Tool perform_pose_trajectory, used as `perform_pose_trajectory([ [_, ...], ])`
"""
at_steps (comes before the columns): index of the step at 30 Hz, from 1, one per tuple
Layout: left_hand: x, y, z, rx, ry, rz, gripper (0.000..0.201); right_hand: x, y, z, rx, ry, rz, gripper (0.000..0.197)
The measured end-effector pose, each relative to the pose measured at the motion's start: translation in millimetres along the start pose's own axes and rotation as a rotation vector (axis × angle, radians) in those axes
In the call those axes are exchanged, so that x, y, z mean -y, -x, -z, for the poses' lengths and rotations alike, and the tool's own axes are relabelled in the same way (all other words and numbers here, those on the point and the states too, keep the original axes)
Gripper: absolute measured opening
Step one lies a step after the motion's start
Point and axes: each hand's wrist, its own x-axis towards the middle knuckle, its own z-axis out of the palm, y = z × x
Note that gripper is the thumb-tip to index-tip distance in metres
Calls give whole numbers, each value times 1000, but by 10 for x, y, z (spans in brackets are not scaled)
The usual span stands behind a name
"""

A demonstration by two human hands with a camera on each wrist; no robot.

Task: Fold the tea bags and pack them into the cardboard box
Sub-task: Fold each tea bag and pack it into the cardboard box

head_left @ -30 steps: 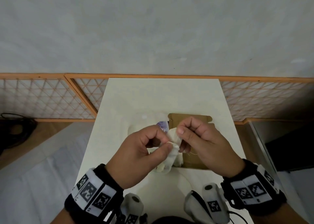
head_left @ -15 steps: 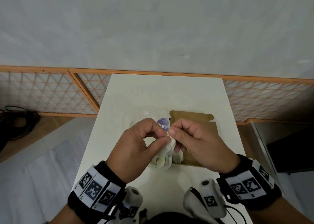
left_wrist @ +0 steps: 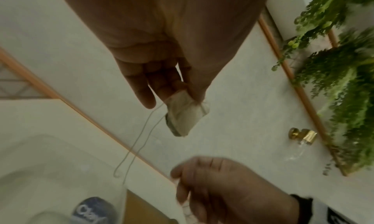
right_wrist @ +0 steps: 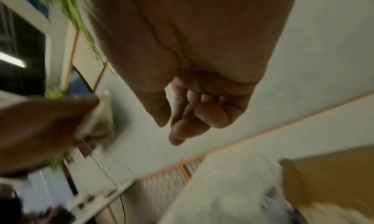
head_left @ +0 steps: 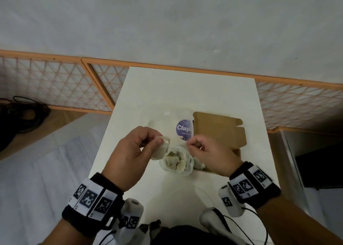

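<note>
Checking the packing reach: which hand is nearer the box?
Right. The right hand overlaps the box near its front edge; the left hand, holding a tea bag, is further left.

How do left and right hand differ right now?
The left hand pinches a folded tea bag between thumb and fingers; the right hand holds no bag, and whether it pinches the string is unclear. The left sits beside the tub, the right over the box. Both are raised, fingers curled.
</note>
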Motion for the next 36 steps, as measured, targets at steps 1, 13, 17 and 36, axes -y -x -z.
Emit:
perform_pose_trajectory([
  [1, 64, 35, 25, -5, -24, 19, 9, -94, -57, -86, 44, 82, -38, 15],
  [13, 434, 313, 38, 19, -33, 187, 14, -581, -712, -1145, 250, 657, -141, 33],
  [17, 426, 291, 59, 12, -29, 186, 14, -662, -829, -1252, 215, 781, -86, 32],
  [36, 399, 36, 118, 9, -13, 156, 12, -329, -274, -474, 4, -180, -189, 30],
])
